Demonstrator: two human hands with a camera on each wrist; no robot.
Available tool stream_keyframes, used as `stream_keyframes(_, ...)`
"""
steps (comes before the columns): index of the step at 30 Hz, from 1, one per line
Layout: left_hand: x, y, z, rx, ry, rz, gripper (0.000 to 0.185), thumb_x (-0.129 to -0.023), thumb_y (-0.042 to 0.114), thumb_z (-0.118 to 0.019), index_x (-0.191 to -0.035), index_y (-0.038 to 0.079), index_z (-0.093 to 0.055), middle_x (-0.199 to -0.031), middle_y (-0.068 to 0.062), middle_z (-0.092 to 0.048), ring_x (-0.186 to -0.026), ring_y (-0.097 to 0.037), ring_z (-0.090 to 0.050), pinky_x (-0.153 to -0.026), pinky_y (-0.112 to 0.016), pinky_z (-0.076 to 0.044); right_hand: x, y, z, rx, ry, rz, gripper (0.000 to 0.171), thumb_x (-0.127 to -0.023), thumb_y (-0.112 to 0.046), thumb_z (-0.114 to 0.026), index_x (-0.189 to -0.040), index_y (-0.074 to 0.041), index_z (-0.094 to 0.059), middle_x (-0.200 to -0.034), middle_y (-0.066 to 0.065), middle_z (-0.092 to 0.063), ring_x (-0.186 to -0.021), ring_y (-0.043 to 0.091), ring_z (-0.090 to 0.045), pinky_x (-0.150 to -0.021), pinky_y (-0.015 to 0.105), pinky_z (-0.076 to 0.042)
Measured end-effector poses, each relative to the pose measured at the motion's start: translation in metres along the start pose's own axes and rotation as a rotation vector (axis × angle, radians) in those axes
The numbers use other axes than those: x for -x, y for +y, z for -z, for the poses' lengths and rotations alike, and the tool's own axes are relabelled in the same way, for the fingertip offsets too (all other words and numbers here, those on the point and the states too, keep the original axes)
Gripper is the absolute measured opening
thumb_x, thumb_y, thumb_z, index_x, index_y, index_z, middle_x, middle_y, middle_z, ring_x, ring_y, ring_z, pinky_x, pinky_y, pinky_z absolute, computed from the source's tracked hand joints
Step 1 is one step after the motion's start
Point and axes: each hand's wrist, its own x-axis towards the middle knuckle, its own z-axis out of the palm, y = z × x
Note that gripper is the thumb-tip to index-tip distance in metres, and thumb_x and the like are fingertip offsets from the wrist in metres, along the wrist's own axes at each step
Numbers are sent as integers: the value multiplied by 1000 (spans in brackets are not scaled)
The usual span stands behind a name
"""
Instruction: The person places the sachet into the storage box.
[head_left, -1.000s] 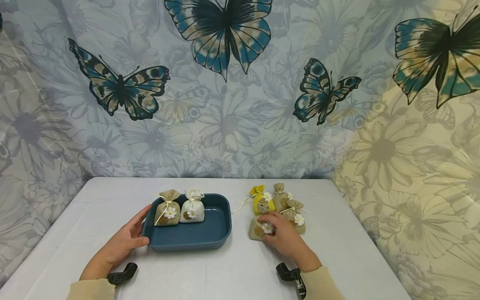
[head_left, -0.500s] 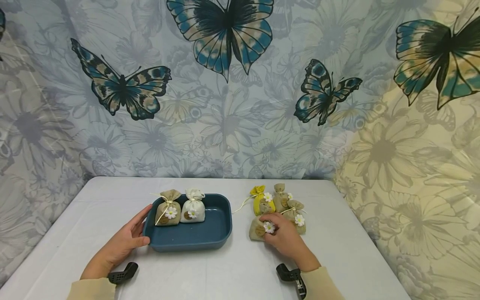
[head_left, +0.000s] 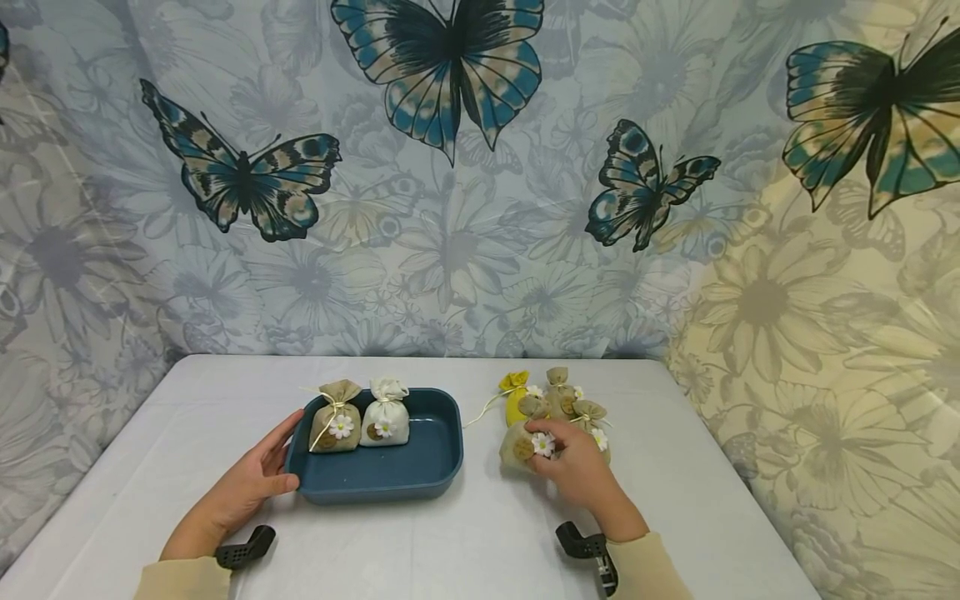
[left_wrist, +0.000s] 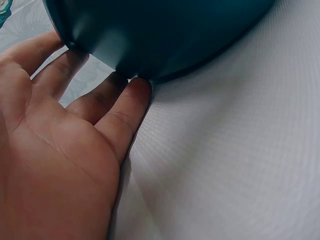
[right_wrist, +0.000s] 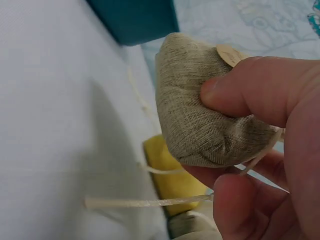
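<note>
A beige cloth sachet [head_left: 517,448] with a white flower and a round tag is pinched between the thumb and fingers of my right hand [head_left: 581,475]. In the right wrist view the sachet [right_wrist: 195,105] hangs above the white table, with the thumb pressed on its side. My left hand [head_left: 240,492] touches the left end of a blue tray [head_left: 375,490]; in the left wrist view its rather straight fingers [left_wrist: 122,112] rest against the tray wall [left_wrist: 165,40]. Inside the tray stand a beige sachet [head_left: 335,425] and a white sachet [head_left: 385,412], side by side on the left.
Behind the held sachet sit a yellow sachet [head_left: 515,404] with a trailing cord and a beige sachet [head_left: 558,396]. Another beige sachet [head_left: 588,412] is partly hidden by my right hand. A butterfly-patterned cloth [head_left: 457,250] hangs behind the white table [head_left: 420,550].
My right hand has lifted the beige sachet slightly off the table, shifting it a little upward and right. My left hand and the tray stay where they were.
</note>
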Motion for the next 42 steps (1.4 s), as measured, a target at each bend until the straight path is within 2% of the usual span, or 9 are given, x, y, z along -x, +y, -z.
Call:
stream_keyframes(8, 0, 1, 0, 1, 1, 4, 94, -94, 4, -69, -161, 9, -3, -163, -24, 7, -143, -51, 3, -99, -17, -37, -1, -14, 10, 17, 4, 30, 44, -77, -7, -85, -116, -21, -72, -120, -5, -65, -100, 13, -61, -79, 37, -53)
stream_keyframes(15, 0, -1, 1, 3, -2, 6, 93, -95, 3, -68, -161, 10, -3, -163, -23, 8, -143, -51, 3, -99, -18, -38, 0, -19, 14, 18, 33, 63, 44, -78, -9, -85, -117, -23, -72, -119, -7, -65, -83, 11, -60, -70, 31, -52)
stream_keyframes(22, 0, -1, 0, -1, 0, 4, 93, -95, 3, -68, -161, 9, -3, -163, -23, 8, -143, -52, 2, -98, -18, -38, 1, -21, 15, 27, 40, 74, 44, -79, -8, -85, -119, -21, -72, -124, -4, -65, -104, 16, -63, -79, 39, -54)
stream_keyframes(30, 0, 1, 0, 3, -4, -1, 93, -95, 3, -67, -161, 8, -2, -162, -24, 8, -142, -52, 3, -99, -18, -38, 2, -24, 17, 61, 44, 68, 45, -78, -9, -86, -119, -21, -72, -123, -2, -66, -85, 10, -61, -72, 32, -53)
stream_keyframes(37, 1, 3, 0, 5, 4, 10, 93, -95, 2, -67, -161, 8, -2, -162, -23, 9, -143, -51, 4, -98, -17, -37, 0, -31, 18, 23, 7, 52, 45, -80, -8, -85, -120, -21, -71, -123, -2, -65, -81, 9, -59, -72, 32, -54)
stream_keyframes(42, 1, 2, -2, -6, 12, 14, 93, -95, 3, -68, -161, 9, -3, -163, -22, 7, -143, -51, 2, -98, -17, -38, -3, -41, 18, -24, 2, 33, 45, -80, -6, -84, -120, -23, -71, -114, -4, -66, -79, 11, -59, -69, 32, -53)
